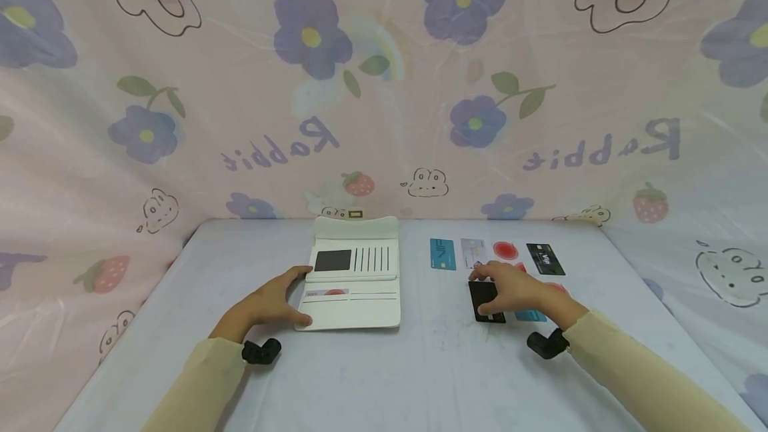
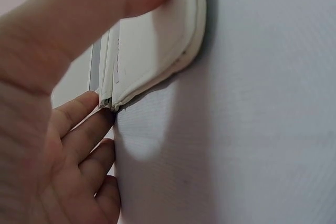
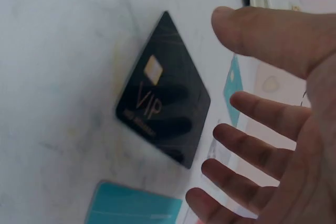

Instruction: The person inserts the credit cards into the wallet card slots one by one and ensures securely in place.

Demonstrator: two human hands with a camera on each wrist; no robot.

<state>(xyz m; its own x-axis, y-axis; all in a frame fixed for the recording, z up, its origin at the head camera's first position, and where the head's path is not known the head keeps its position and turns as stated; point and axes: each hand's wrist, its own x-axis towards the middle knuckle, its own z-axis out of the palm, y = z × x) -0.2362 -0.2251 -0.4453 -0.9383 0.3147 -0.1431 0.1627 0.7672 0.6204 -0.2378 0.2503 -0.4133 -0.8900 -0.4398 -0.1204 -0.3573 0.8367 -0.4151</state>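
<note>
A white wallet [image 1: 372, 315] lies unfolded on the table, with a dark window, slots and a card partly showing in one slot. My left hand [image 1: 270, 299] is at its left edge. In the left wrist view the thumb rests on the lower flap, and fingertips touch the wallet's [image 2: 152, 51] edge near the fold. Over a black VIP card [image 3: 170, 103] hovers my right hand [image 1: 519, 289], fingers spread. The right wrist view shows a gap between the fingers [image 3: 257, 142] and that card, which lies flat on the table.
Around the right hand lie a blue card [image 1: 443, 255], a pale card [image 1: 473, 252], a round red piece [image 1: 505, 250] and another black card [image 1: 545, 259]. A second blue card [image 1: 531, 316] is partly under the right hand. Patterned cloth [image 1: 384, 99] hangs behind the white-covered table [image 1: 384, 385].
</note>
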